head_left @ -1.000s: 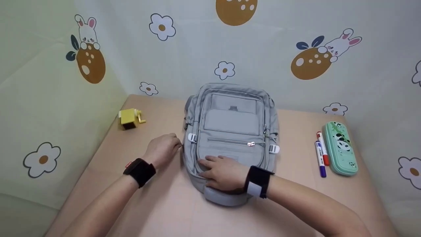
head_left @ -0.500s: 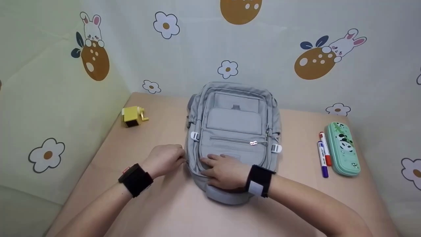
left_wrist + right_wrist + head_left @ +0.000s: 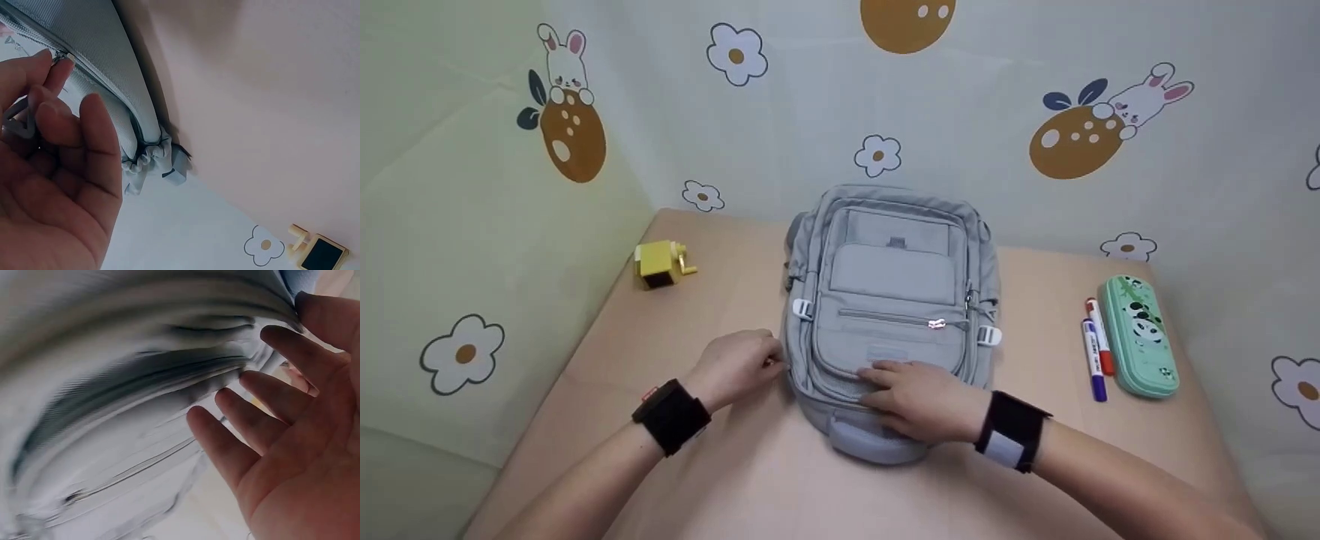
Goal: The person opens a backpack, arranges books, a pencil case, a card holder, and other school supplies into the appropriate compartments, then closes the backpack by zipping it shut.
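Note:
A grey backpack (image 3: 896, 277) lies front side up with its bottom end toward me. My left hand (image 3: 740, 364) is at its lower left side. In the left wrist view, the thumb and index finger pinch a small zipper pull (image 3: 59, 56) on the side seam, with a grey loop (image 3: 21, 125) near the curled fingers. My right hand (image 3: 926, 397) lies over the bottom of the backpack, palm down. Its fingers (image 3: 264, 405) are extended and spread, close to the bag's fabric in the right wrist view.
A yellow pencil sharpener (image 3: 658, 262) with a crank stands at the back left. To the right lie a blue marker (image 3: 1094, 360), a red marker (image 3: 1099, 336) and a green panda pencil case (image 3: 1141, 337). A patterned curtain (image 3: 802, 97) hangs behind the table.
My left hand has moved down along the backpack's left side, toward its bottom. My right hand has slid right across the bottom of the bag in the last half second.

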The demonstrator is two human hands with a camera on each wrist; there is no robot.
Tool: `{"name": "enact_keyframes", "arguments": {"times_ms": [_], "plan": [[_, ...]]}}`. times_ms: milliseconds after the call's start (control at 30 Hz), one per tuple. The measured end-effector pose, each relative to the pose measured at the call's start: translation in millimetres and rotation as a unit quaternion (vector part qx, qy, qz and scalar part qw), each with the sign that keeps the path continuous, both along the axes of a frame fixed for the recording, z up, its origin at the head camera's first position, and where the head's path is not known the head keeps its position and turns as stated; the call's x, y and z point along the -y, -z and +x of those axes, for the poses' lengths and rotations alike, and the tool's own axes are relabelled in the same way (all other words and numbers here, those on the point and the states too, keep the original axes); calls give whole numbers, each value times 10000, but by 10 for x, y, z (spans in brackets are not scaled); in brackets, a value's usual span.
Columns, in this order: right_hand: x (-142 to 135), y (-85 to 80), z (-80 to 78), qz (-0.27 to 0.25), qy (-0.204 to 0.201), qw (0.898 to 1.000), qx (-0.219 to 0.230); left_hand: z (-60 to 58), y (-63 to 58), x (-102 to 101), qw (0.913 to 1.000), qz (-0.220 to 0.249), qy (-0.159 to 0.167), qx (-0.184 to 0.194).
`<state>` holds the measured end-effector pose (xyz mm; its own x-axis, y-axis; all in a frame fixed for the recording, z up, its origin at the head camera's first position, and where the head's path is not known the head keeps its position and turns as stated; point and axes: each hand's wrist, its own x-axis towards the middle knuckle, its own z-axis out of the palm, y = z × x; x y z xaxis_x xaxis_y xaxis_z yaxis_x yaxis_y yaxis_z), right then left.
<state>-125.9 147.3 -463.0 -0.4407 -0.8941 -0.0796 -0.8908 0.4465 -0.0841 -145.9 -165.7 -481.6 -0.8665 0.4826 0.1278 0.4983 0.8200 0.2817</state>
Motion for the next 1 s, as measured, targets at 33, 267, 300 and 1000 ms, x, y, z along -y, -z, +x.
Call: {"name": "enact_keyframes", "arguments": {"times_ms": [33,267,300,1000], "plan": [[-71,13,16,-142,-1,9999,-51,12,-3,1,10000,-1,-36,-6],[-436,125,130,-819,116,9960,-337,66,-16,1,9998,40,-215,-2],[-459,139,142,-862,169,9956,-334,68,-18,-1,9997,47,-222,8],[-469,189,150,-1029,301,9941,-174,394,-186,-315,9929,478,546,940]]}}
